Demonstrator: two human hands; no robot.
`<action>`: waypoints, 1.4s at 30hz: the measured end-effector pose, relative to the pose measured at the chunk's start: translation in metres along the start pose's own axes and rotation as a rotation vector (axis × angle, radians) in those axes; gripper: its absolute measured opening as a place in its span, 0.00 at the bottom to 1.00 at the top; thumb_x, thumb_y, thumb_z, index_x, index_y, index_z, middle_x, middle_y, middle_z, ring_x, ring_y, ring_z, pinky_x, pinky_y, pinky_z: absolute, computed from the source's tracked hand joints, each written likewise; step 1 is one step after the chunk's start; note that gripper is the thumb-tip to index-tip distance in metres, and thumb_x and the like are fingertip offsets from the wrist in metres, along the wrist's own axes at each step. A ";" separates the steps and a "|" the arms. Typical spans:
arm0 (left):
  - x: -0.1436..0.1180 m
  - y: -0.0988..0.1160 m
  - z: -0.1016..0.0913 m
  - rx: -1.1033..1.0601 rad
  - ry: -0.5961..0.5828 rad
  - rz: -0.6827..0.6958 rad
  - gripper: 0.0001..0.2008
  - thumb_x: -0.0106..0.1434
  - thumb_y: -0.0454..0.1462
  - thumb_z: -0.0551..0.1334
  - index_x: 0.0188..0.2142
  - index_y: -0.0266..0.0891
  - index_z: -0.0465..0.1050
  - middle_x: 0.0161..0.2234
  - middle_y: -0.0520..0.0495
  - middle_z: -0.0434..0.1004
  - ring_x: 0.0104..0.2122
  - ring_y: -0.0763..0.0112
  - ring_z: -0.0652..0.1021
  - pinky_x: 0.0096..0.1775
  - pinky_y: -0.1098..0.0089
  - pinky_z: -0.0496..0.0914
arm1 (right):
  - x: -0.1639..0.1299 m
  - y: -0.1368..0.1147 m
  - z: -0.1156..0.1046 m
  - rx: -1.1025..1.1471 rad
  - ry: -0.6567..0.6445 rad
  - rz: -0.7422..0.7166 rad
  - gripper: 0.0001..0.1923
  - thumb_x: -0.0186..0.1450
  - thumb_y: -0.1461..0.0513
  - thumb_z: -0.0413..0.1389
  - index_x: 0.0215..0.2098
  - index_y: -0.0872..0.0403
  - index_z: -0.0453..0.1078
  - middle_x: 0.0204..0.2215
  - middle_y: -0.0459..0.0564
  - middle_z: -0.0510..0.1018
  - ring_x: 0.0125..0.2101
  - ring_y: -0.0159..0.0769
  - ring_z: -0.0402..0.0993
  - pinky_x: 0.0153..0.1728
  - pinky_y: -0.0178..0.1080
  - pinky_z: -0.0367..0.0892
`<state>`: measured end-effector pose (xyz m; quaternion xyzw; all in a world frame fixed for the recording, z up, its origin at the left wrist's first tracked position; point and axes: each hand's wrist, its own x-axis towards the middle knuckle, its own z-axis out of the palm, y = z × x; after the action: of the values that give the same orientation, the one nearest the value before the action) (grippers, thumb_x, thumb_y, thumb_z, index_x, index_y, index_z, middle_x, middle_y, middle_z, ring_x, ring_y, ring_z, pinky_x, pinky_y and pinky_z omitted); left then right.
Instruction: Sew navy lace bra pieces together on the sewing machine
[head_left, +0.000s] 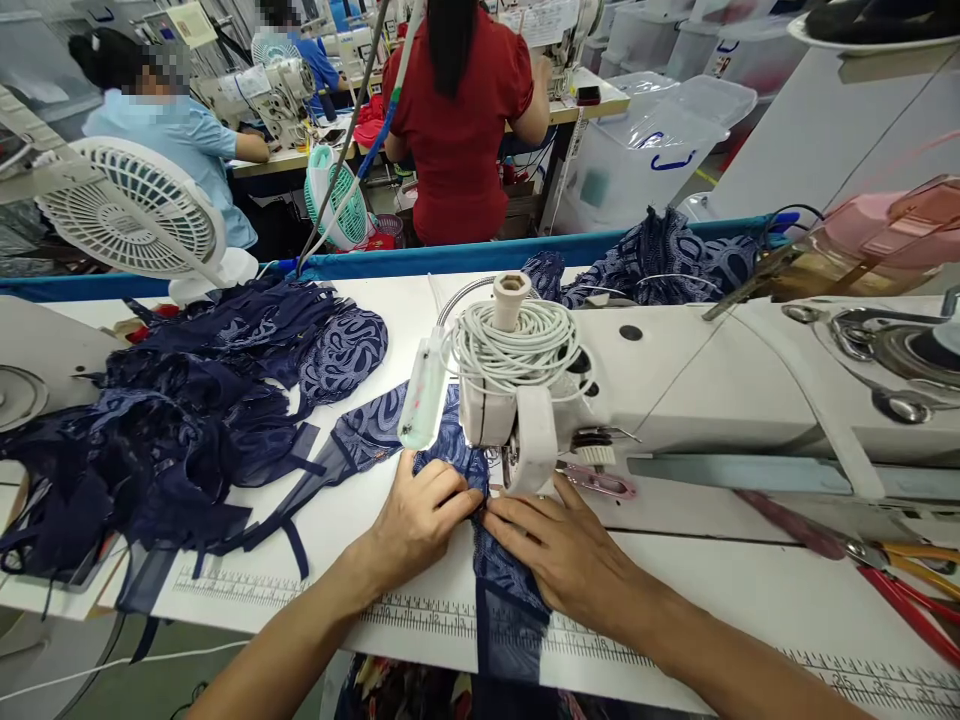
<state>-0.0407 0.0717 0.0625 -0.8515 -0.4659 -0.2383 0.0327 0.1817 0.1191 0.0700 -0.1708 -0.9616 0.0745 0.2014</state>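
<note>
Head view: left hand (420, 515) and right hand (559, 550) lie flat, fingers together, pressing navy lace fabric (502, 570) at six o'clock, under the sewing machine (675, 400). Fabric pile (180, 420) at nine; white fan (131, 210) at ten.

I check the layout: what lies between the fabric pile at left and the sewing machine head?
In the head view, bare white table and one navy lace piece lie between them.
</note>
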 end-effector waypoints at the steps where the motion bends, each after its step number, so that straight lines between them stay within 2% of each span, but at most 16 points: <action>1: -0.001 -0.001 0.001 -0.009 -0.008 -0.004 0.15 0.65 0.25 0.51 0.46 0.39 0.70 0.33 0.48 0.75 0.37 0.67 0.74 0.41 0.61 0.63 | 0.000 0.000 0.000 0.000 -0.004 0.005 0.26 0.55 0.75 0.49 0.49 0.55 0.71 0.43 0.50 0.78 0.41 0.37 0.70 0.63 0.53 0.43; 7: -0.001 0.002 -0.002 -0.007 -0.038 0.031 0.16 0.63 0.25 0.52 0.47 0.37 0.69 0.35 0.44 0.76 0.39 0.63 0.75 0.42 0.58 0.67 | 0.000 0.000 -0.002 0.004 -0.018 0.020 0.27 0.54 0.75 0.50 0.50 0.55 0.70 0.44 0.49 0.78 0.41 0.37 0.70 0.62 0.54 0.45; 11: -0.001 0.007 -0.007 -0.005 -0.076 0.034 0.16 0.63 0.25 0.53 0.50 0.34 0.69 0.46 0.38 0.76 0.53 0.55 0.71 0.50 0.51 0.66 | -0.001 -0.001 -0.003 0.034 -0.013 0.030 0.26 0.55 0.75 0.49 0.49 0.53 0.70 0.44 0.48 0.78 0.40 0.36 0.70 0.63 0.52 0.45; 13: -0.002 0.008 -0.008 -0.010 -0.095 0.031 0.17 0.63 0.25 0.54 0.51 0.33 0.68 0.49 0.37 0.75 0.56 0.54 0.69 0.52 0.49 0.64 | -0.003 -0.002 -0.002 0.044 -0.003 0.028 0.27 0.55 0.75 0.48 0.50 0.53 0.70 0.44 0.48 0.78 0.40 0.36 0.69 0.62 0.52 0.45; 19: -0.004 0.006 0.000 -0.046 -0.076 -0.017 0.16 0.63 0.25 0.54 0.49 0.36 0.69 0.46 0.41 0.77 0.53 0.57 0.73 0.53 0.50 0.65 | -0.007 0.001 0.001 0.006 -0.019 0.030 0.28 0.56 0.75 0.49 0.52 0.53 0.69 0.46 0.48 0.78 0.38 0.36 0.69 0.61 0.53 0.48; 23: -0.003 0.003 0.005 -0.029 -0.055 -0.042 0.18 0.63 0.24 0.54 0.50 0.38 0.69 0.47 0.41 0.77 0.53 0.57 0.72 0.52 0.50 0.65 | -0.005 0.003 0.002 0.012 -0.013 0.020 0.28 0.56 0.75 0.49 0.53 0.54 0.68 0.47 0.48 0.78 0.39 0.39 0.69 0.62 0.55 0.44; 27: 0.000 -0.003 0.008 0.004 -0.088 -0.079 0.18 0.63 0.25 0.54 0.50 0.39 0.70 0.46 0.43 0.77 0.52 0.58 0.73 0.51 0.52 0.65 | -0.004 0.004 0.002 0.000 -0.021 0.063 0.31 0.54 0.76 0.48 0.55 0.55 0.67 0.48 0.48 0.78 0.41 0.40 0.70 0.62 0.55 0.43; 31: 0.010 -0.011 0.010 0.029 -0.084 -0.085 0.17 0.61 0.25 0.54 0.46 0.39 0.72 0.41 0.44 0.77 0.46 0.59 0.75 0.45 0.58 0.67 | -0.003 0.007 0.005 -0.031 -0.073 0.090 0.35 0.52 0.77 0.48 0.57 0.55 0.65 0.46 0.50 0.79 0.44 0.42 0.70 0.61 0.56 0.45; 35: 0.022 -0.014 0.008 0.039 -0.069 -0.058 0.13 0.61 0.26 0.53 0.40 0.38 0.72 0.37 0.45 0.76 0.43 0.60 0.75 0.45 0.57 0.68 | -0.002 0.010 0.008 -0.043 -0.099 0.105 0.37 0.52 0.77 0.47 0.60 0.56 0.63 0.43 0.52 0.79 0.46 0.44 0.70 0.60 0.57 0.47; 37: 0.025 -0.013 0.003 0.083 -0.074 -0.079 0.12 0.60 0.25 0.53 0.37 0.38 0.71 0.37 0.44 0.75 0.42 0.59 0.75 0.45 0.55 0.68 | -0.003 0.010 0.007 -0.033 -0.095 0.104 0.37 0.52 0.77 0.47 0.59 0.55 0.64 0.47 0.52 0.78 0.46 0.42 0.70 0.61 0.57 0.46; 40: 0.025 -0.009 -0.008 0.232 0.025 -0.199 0.12 0.61 0.24 0.51 0.33 0.38 0.70 0.34 0.43 0.74 0.42 0.58 0.74 0.49 0.48 0.65 | -0.002 0.009 0.005 -0.026 -0.086 0.081 0.38 0.51 0.78 0.46 0.59 0.54 0.65 0.53 0.51 0.74 0.47 0.40 0.69 0.61 0.58 0.46; 42: 0.022 -0.004 -0.015 0.295 0.103 -0.221 0.12 0.62 0.24 0.50 0.31 0.38 0.69 0.32 0.44 0.72 0.40 0.59 0.73 0.52 0.45 0.63 | -0.001 0.007 0.002 -0.021 -0.069 0.075 0.35 0.54 0.78 0.46 0.58 0.53 0.66 0.53 0.50 0.74 0.46 0.40 0.69 0.62 0.57 0.46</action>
<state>-0.0394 0.0867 0.0852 -0.7677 -0.5843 -0.2128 0.1547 0.1835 0.1250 0.0659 -0.2060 -0.9617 0.0779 0.1634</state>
